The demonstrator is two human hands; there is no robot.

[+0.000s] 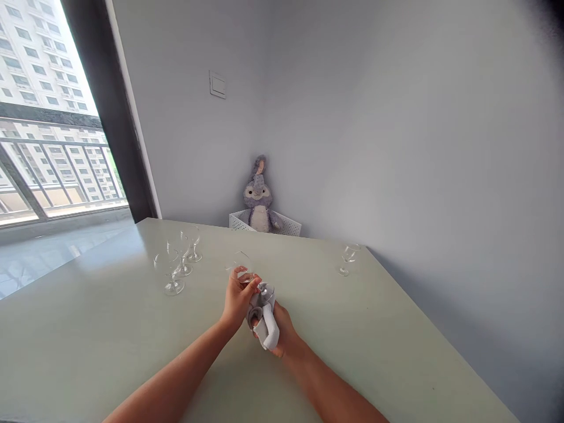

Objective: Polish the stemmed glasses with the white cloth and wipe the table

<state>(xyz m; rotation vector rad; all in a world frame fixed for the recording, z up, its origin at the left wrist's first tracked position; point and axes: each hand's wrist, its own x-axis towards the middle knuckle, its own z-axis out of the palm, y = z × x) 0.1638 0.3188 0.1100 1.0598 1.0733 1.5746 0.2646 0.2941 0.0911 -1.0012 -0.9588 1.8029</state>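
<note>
Over the middle of the table, my left hand (240,296) is closed around the bowl and stem end of a clear stemmed glass (267,291), which is tilted on its side. The bowl's rim points away to the upper left, faint against the tabletop. Under the glass's foot, my right hand (284,332) grips a folded white cloth (269,332). The cloth wraps partly about the foot, and it hides most of the right fingers. Both hands are close together, with the cloth between them.
Several clear stemmed glasses, one of them the nearest glass (174,286), stand upright on the left of the pale green table (132,346). A single glass (344,270) stands at the far right. Behind the table's back edge, a plush rabbit (259,202) sits in a white perforated basket (288,225).
</note>
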